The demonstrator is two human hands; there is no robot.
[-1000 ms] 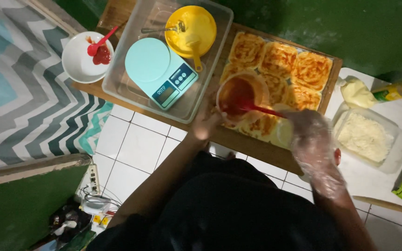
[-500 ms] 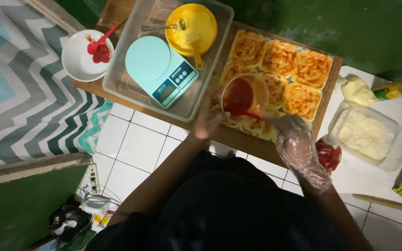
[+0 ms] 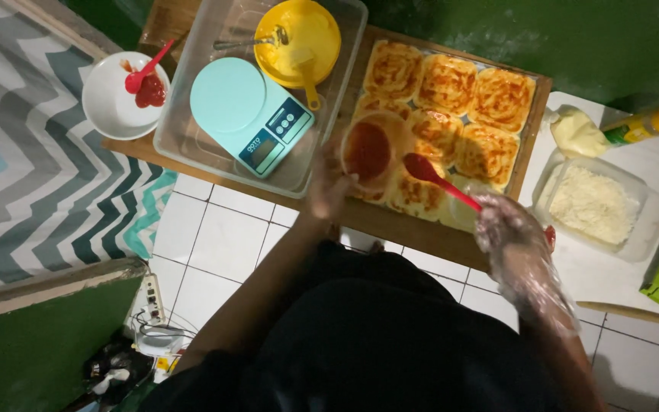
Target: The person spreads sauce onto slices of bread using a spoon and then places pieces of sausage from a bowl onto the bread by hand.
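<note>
1. While our left hand (image 3: 329,187) grips the sauce cup (image 3: 371,150) over the tray (image 3: 529,133), buns (image 3: 448,84) lie at its two o'clock.
2. Our gloved right hand (image 3: 514,238) clasps the red spoon (image 3: 438,178), reaching toward ten o'clock.

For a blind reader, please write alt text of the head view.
Seen from above, a gloved right hand holds a red spoon over sauce-topped dough rounds, while the left hand holds a cup of red sauce.
</note>
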